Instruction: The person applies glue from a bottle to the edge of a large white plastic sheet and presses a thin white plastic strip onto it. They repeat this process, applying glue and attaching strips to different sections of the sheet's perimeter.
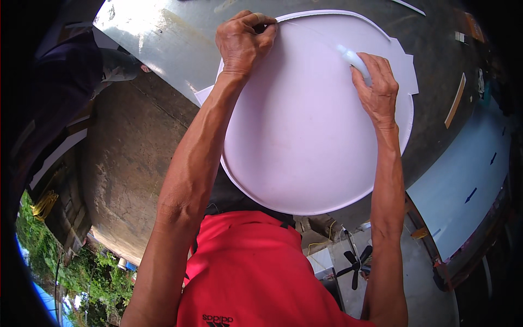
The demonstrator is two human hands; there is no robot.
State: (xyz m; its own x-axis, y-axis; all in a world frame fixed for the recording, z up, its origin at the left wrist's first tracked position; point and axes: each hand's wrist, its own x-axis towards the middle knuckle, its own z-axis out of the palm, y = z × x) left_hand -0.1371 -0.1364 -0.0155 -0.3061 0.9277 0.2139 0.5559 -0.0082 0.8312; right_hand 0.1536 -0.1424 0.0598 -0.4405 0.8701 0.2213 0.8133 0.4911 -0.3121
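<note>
A large round white panel (305, 131) lies before me, with a thin raised strip (332, 13) standing along much of its edge. At the far left of the rim, my left hand (244, 43) is closed in a pinch on this edge strip, its fingertips partly hidden. Over the panel's right side, my right hand (378, 90) is wrapped round a small whitish squeeze bottle (354, 61). The bottle's nozzle points up and left, and a fine pale line runs from near it toward my left hand. White tabs (411, 73) jut out at the panel's right.
The panel rests on a dark grey worktop (180, 54). Another person (71, 82) is at the left. A narrow brown-and-white strip (456, 101) lies to the right, beyond it a light blue sheet (463, 180). A black-bladed fan (354, 266) stands low at the right.
</note>
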